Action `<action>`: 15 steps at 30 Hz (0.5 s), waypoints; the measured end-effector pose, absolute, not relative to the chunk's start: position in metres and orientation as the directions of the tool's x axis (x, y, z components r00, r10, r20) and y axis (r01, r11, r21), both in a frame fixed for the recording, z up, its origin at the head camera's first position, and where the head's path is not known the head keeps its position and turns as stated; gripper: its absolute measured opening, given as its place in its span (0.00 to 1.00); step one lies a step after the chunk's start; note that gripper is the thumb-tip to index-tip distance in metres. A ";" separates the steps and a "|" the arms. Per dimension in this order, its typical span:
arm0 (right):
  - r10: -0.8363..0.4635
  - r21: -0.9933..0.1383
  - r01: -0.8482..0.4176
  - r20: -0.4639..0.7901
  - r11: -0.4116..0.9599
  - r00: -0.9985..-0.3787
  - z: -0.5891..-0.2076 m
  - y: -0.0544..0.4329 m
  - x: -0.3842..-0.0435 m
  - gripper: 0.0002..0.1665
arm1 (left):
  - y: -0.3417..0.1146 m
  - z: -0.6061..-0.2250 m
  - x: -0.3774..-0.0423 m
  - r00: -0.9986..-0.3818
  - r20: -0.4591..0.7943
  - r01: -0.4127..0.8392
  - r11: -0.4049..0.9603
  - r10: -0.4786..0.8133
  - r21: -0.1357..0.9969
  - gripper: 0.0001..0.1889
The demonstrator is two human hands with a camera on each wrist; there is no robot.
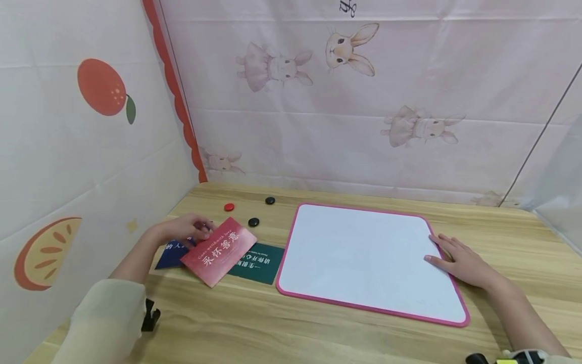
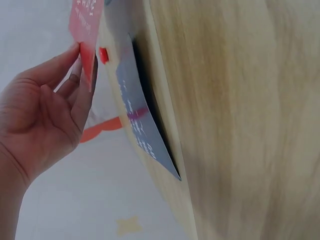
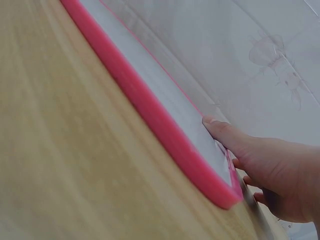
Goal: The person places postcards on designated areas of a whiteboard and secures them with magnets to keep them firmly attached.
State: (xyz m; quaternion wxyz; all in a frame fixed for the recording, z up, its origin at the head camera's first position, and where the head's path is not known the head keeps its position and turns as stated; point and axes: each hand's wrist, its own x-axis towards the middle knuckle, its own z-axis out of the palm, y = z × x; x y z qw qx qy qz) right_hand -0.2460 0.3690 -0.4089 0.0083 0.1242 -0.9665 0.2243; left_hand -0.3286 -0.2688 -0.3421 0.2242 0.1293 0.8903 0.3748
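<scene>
My left hand (image 1: 188, 227) pinches a red card (image 1: 220, 253) with white lettering by its edge. In the left wrist view the thumb and fingers (image 2: 57, 67) lie on either side of that card, which is lifted off the table. Partly covered by it in the head view are a green card (image 1: 261, 263) and a dark blue card (image 1: 169, 257), both lying on the table. At the right, my right hand (image 1: 468, 263) rests on the edge of a white board (image 1: 364, 258) with a pink rim, fingers extended and thumb on its surface.
Behind the cards lie a red round magnet-like disc (image 1: 229, 207) and two black ones, a farther disc (image 1: 270, 200) and a nearer disc (image 1: 253, 222). Printed cloth walls (image 1: 295, 136) stand along the left and back edges of the wooden table (image 1: 236, 323).
</scene>
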 end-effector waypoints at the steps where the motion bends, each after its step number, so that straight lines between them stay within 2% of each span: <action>1: -0.235 -0.431 -0.243 0.072 0.869 -0.969 -0.409 0.369 -0.246 0.44 | -0.268 -0.341 -0.328 -0.868 -0.297 0.060 0.678 0.398 0.732 0.17; 9: -0.237 -0.438 -0.247 0.080 0.864 -0.968 -0.409 0.368 -0.245 0.44 | -0.256 -0.340 -0.324 -0.865 -0.288 0.064 0.659 0.411 0.749 0.17; 15: -0.233 -0.434 -0.241 0.071 0.868 -0.970 -0.409 0.367 -0.245 0.44 | -0.245 -0.343 -0.320 -0.888 -0.279 0.035 0.660 0.364 0.750 0.17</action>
